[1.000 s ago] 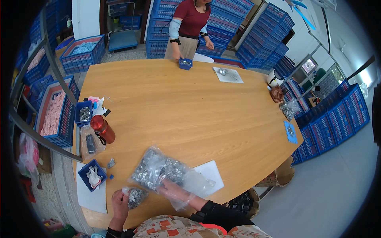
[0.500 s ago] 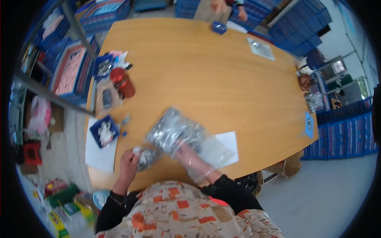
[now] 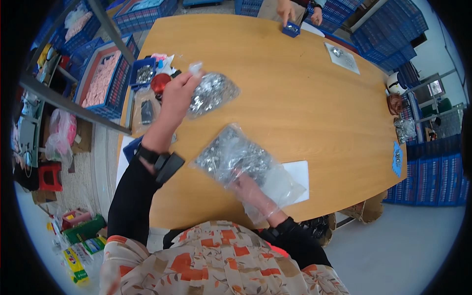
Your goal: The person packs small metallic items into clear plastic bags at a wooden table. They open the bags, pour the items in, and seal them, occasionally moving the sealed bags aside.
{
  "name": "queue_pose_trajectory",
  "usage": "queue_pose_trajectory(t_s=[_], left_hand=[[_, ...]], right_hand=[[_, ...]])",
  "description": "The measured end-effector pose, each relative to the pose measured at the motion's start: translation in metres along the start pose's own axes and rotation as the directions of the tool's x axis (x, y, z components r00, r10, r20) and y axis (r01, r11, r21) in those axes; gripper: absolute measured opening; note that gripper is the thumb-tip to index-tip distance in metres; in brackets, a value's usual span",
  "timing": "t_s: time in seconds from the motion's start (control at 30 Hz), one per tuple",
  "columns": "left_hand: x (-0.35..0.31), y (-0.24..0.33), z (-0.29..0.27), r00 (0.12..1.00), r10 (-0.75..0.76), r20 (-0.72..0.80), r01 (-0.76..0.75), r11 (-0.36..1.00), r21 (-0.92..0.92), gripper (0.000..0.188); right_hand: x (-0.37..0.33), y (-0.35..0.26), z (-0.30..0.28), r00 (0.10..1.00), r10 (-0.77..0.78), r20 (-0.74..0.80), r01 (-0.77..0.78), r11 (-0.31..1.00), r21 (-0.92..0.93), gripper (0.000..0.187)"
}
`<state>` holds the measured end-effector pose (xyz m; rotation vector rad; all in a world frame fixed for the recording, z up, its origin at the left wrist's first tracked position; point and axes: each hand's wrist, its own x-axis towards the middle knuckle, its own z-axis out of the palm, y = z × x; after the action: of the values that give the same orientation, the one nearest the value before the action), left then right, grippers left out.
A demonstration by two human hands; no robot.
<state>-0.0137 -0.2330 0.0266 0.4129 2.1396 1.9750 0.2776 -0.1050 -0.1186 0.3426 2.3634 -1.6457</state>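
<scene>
My left hand (image 3: 181, 91) is raised over the left part of the table, fingers closed round the gathered white neck of a clear plastic bag (image 3: 212, 94) filled with small shiny metal pieces. Nearer me lies a larger clear plastic bag (image 3: 231, 152), also with many small metal pieces in it. My right hand (image 3: 250, 191) reaches into this larger bag, with clear plastic round the wrist. Its fingers are hidden behind plastic and among the pieces, so their grip does not show. A white sheet (image 3: 298, 177) lies partly under the larger bag.
A blue tray of metal pieces (image 3: 144, 73), a red flask (image 3: 160, 82) and a plastic pouch (image 3: 147, 110) stand along the left edge. My left arm partly covers another blue tray (image 3: 132, 148). Across the table, a co-worker's hand (image 3: 285, 11) reaches to a small blue tray (image 3: 291, 29).
My left hand has lifted the smaller bag from the near edge, up and away from me over the table. My right hand stays in the larger bag. The view has shifted slightly.
</scene>
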Motion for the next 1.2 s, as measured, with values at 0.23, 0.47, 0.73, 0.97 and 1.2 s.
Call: queue_pose_trajectory(t_s=[0.23, 0.47, 0.73, 0.97, 1.2], left_hand=[[0.135, -0.052, 0.085, 0.990, 0.033, 0.137, -0.021, 0.996, -0.087, 0.034], [0.193, -0.090, 0.166, 0.995, 0.027, 0.098, -0.021, 0.997, -0.069, 0.035], [0.226, -0.102, 0.208, 0.973, -0.039, 0.228, -0.013, 0.974, 0.224, 0.034], [0.215, -0.109, 0.214, 0.952, -0.090, 0.294, -0.041, 0.910, 0.413, 0.033], [0.196, -0.111, 0.183, 0.944, -0.171, 0.283, 0.112, 0.971, 0.212, 0.032]], right_hand=[[-0.003, -0.003, -0.001, 0.996, -0.086, 0.017, 0.086, 0.996, 0.018, 0.052], [-0.008, -0.009, -0.006, 0.971, -0.228, -0.078, 0.237, 0.960, 0.149, 0.048], [-0.018, -0.006, -0.011, 0.978, -0.197, -0.072, 0.208, 0.951, 0.231, 0.048], [-0.019, -0.006, -0.011, 0.982, -0.182, -0.055, 0.190, 0.948, 0.255, 0.047], [-0.011, -0.006, -0.003, 0.983, -0.182, -0.023, 0.182, 0.949, 0.256, 0.046]])
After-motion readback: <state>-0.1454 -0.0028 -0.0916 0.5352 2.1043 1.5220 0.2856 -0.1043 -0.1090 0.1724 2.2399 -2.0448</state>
